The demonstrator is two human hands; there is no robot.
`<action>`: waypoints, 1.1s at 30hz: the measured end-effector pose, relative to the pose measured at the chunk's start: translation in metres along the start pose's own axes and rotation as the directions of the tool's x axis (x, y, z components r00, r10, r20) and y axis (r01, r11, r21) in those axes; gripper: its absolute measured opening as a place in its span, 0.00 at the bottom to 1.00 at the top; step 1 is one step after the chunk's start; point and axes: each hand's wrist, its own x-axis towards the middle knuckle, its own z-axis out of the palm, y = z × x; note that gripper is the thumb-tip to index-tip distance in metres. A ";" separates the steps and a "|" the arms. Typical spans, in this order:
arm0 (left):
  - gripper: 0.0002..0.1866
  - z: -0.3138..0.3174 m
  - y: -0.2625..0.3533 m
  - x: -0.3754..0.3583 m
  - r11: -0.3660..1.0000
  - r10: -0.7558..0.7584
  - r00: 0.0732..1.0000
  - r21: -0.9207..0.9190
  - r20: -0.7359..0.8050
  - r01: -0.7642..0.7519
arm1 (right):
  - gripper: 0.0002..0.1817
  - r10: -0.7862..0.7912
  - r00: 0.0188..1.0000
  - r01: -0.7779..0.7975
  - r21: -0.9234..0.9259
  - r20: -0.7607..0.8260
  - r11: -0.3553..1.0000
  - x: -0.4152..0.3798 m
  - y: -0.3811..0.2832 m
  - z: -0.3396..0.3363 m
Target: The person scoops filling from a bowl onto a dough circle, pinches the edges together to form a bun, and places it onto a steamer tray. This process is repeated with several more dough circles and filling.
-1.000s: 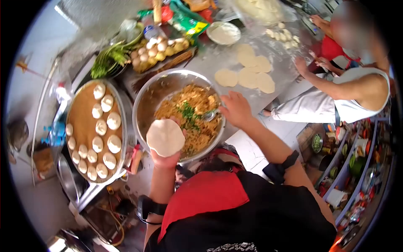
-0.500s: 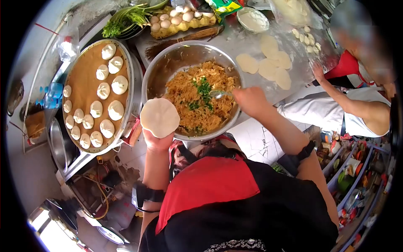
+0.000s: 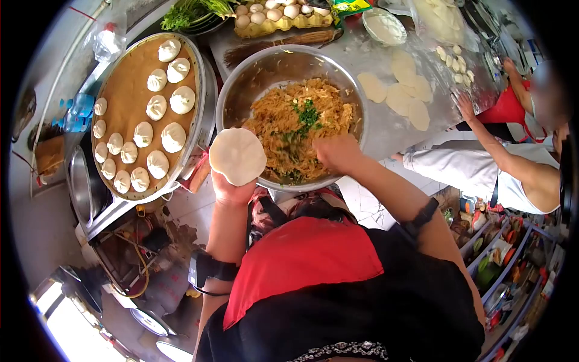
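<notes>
A round, flat dough wrapper (image 3: 237, 155) rests on the palm and fingers of my left hand (image 3: 231, 190), beside the near left rim of a large metal bowl (image 3: 362, 120). The bowl holds brownish shredded filling (image 3: 271, 114) topped with chopped greens (image 3: 308, 114). Over the right part of the filling, my right hand (image 3: 339, 152) is closed around a spoon. Its handle sits in my fist, and the spoon's head is blurred or sunk in the filling.
Left stands a round steamer tray (image 3: 123, 75) with several pleated buns (image 3: 174, 137). Flat wrappers (image 3: 399, 96), dough pieces (image 3: 456, 65) and a flour bowl (image 3: 384, 27) lie on the table. Behind the bowl are a brush (image 3: 280, 46) and an egg carton (image 3: 283, 25). A co-worker's hand (image 3: 464, 106) touches the table at right.
My right hand has moved left and nearer to me over the filling, and the spoon's head has gone from sight. The wrapper stays on my left hand. The whole view has shifted slightly.
</notes>
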 end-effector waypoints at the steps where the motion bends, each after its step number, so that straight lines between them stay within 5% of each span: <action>1: 0.22 -0.002 0.001 0.000 1.000 0.005 1.000 0.007 0.003 -0.005 | 0.04 0.034 0.998 -0.035 -0.020 -0.058 0.999 0.013 0.007 0.004; 6: 0.23 -0.008 0.009 -0.006 0.998 0.040 0.996 0.044 -0.083 -0.036 | 0.04 0.036 0.977 -0.041 -0.020 -0.209 0.999 0.022 0.008 -0.026; 11: 0.23 -0.015 0.009 -0.010 0.999 0.045 0.998 0.031 -0.036 -0.044 | 0.03 -0.104 0.966 0.123 -0.070 0.238 0.990 -0.028 -0.012 -0.036; 18: 0.23 -0.019 0.011 -0.006 1.000 0.029 0.998 0.013 -0.063 -0.029 | 0.04 0.166 0.986 -0.166 -0.210 -0.014 0.964 -0.037 0.034 -0.062; 21: 0.23 -0.022 0.009 -0.006 0.998 0.049 0.999 0.044 -0.015 -0.048 | 0.05 0.193 0.968 -0.146 -0.266 0.161 0.953 -0.044 0.040 -0.041; 24: 0.22 -0.027 0.008 -0.005 0.997 0.061 0.998 0.043 0.003 -0.061 | 0.05 0.145 0.978 -0.133 -0.088 0.152 0.987 -0.045 0.005 -0.042; 27: 0.22 -0.035 0.007 -0.005 0.990 0.086 0.996 0.110 0.015 -0.087 | 0.04 0.158 0.986 -0.151 0.118 -0.049 0.981 -0.040 0.001 -0.043; 28: 0.22 -0.036 0.006 -0.005 0.993 0.072 0.997 0.093 0.014 -0.073 | 0.05 0.249 0.968 -0.248 0.041 -0.038 0.968 -0.030 0.010 -0.046; 31: 0.22 -0.033 0.008 -0.003 0.998 0.043 0.999 0.040 0.009 -0.044 | 0.06 0.171 0.981 -0.164 -0.088 0.088 0.983 -0.029 0.016 -0.023; 33: 0.21 -0.030 0.009 -0.002 0.999 0.035 0.999 0.007 -0.017 -0.035 | 0.07 0.035 0.992 -0.034 -0.006 0.118 0.999 -0.033 -0.002 -0.022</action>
